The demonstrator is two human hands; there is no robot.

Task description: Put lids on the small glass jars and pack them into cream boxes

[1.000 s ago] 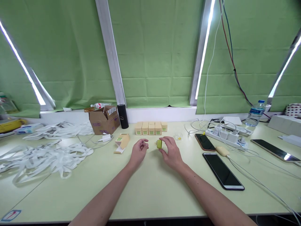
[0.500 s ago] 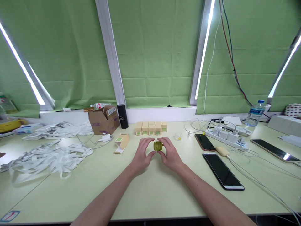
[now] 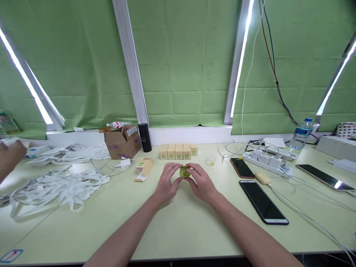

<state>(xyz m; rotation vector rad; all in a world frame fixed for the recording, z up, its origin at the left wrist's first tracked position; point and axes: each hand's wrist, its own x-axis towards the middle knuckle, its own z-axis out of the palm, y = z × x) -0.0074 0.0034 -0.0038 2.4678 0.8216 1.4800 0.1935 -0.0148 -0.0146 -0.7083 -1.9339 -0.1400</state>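
Note:
A small, squarish olive-green case (image 3: 184,171) is between my two hands above the middle of the table. My left hand (image 3: 168,182) grips its left side, with fingers and thumb curved around it. From the right, my right hand (image 3: 201,181) pinches it, fingertips reaching over its face and partly covering it. Behind my hands stands a block of small tan cartons (image 3: 178,152) with green squares on them. An opened tan carton (image 3: 144,168) lies to the left, and a small clear plastic piece (image 3: 210,161) with a yellow spot to the right.
Two phones (image 3: 264,202) and a white power strip (image 3: 265,162) with tangled cables occupy the right. White straps (image 3: 61,185) are heaped at left, near a cardboard box (image 3: 122,142) and a black cylinder (image 3: 145,137). Another person's hand (image 3: 11,157) reaches in at the far left.
My right fingertips have moved left over the green case, covering more of it. The case has shifted slightly left and upward. Another person's hand has come in at the left edge.

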